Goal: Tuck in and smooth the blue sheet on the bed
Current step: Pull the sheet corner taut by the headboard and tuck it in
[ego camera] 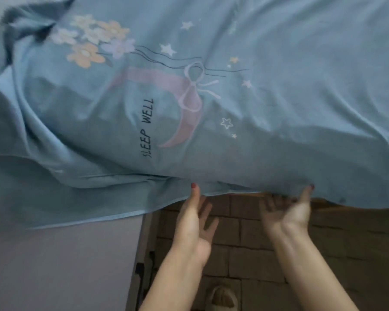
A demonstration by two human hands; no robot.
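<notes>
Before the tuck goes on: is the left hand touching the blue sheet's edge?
Touching. In the head view the left hand has its thumb lying on top of the blue sheet at the hanging edge, fingers spread below.

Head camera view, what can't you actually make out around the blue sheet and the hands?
- Head view: the bed under the blue sheet, covered by it.
- Left hand and right hand: fingertips blurred, so whether either grips the hem is unclear.
- Foot in a slipper: cut off by the bottom edge.

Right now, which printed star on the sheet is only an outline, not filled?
The outlined star just right of the pink crescent's lower end on the blue sheet. The other stars, such as the white one above the ribbon, are solid.
</notes>
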